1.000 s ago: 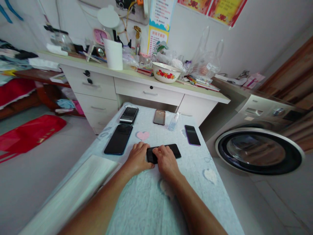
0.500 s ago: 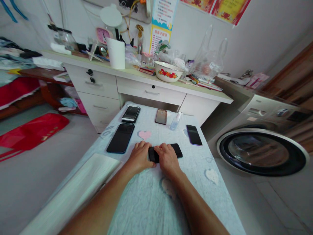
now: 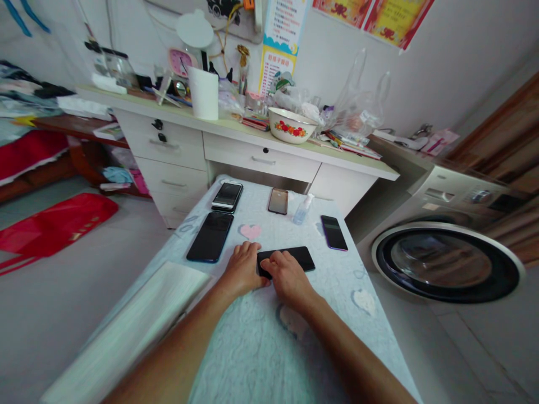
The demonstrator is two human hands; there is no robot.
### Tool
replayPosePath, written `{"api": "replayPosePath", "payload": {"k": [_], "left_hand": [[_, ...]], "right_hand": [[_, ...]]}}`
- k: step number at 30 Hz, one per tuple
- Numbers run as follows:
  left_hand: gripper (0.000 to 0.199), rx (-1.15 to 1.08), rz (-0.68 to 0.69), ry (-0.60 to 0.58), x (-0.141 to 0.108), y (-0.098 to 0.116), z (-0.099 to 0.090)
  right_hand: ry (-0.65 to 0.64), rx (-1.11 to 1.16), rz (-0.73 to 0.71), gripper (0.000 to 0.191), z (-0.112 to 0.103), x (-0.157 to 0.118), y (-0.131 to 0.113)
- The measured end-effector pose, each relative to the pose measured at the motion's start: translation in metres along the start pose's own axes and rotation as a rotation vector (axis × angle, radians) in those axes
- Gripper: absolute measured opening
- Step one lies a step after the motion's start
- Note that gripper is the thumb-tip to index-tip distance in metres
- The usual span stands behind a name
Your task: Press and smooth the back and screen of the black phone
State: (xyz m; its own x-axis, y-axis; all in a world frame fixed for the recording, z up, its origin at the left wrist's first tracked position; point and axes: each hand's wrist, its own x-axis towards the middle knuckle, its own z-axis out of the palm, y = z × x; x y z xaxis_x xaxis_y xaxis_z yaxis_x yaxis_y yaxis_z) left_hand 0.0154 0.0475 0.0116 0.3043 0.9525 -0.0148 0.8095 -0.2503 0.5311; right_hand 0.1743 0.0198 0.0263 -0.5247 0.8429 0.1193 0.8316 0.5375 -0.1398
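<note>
The black phone (image 3: 300,257) lay flat in the middle part of the counter (image 3: 248,348), well apart from both side edges. Open cloth was at its right end and on the near side; the large phone (image 3: 210,237) lay to the left, beyond the left hand (image 3: 243,269). Its long axis went across the counter, the right end slightly farther away. The left fingers were clamped around its left end. The right hand (image 3: 288,278) rested bent fingers on it; whether they pinched, I cannot tell.
</note>
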Motion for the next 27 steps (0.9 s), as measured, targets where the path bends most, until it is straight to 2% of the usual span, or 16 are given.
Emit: {"api": "replayPosePath", "payload": {"k": [6, 10, 19, 27], "left_hand": [[0.073, 0.027, 0.026, 0.033, 0.002, -0.003, 0.004], [0.07, 0.045, 0.017, 0.036, 0.002, 0.0, 0.004], [0.069, 0.111, 0.004, 0.028, 0.001, 0.008, 0.002], [0.064, 0.174, -0.049, -0.026, 0.003, 0.013, 0.0]], "right_hand": [[-0.031, -0.018, -0.035, 0.019, 0.006, 0.021, 0.005], [-0.009, -0.001, -0.015, 0.021, 0.008, 0.026, 0.005], [0.032, 0.028, -0.025, 0.018, 0.007, 0.021, 0.006], [0.003, 0.058, -0.066, 0.02, 0.0, 0.008, 0.009]]}}
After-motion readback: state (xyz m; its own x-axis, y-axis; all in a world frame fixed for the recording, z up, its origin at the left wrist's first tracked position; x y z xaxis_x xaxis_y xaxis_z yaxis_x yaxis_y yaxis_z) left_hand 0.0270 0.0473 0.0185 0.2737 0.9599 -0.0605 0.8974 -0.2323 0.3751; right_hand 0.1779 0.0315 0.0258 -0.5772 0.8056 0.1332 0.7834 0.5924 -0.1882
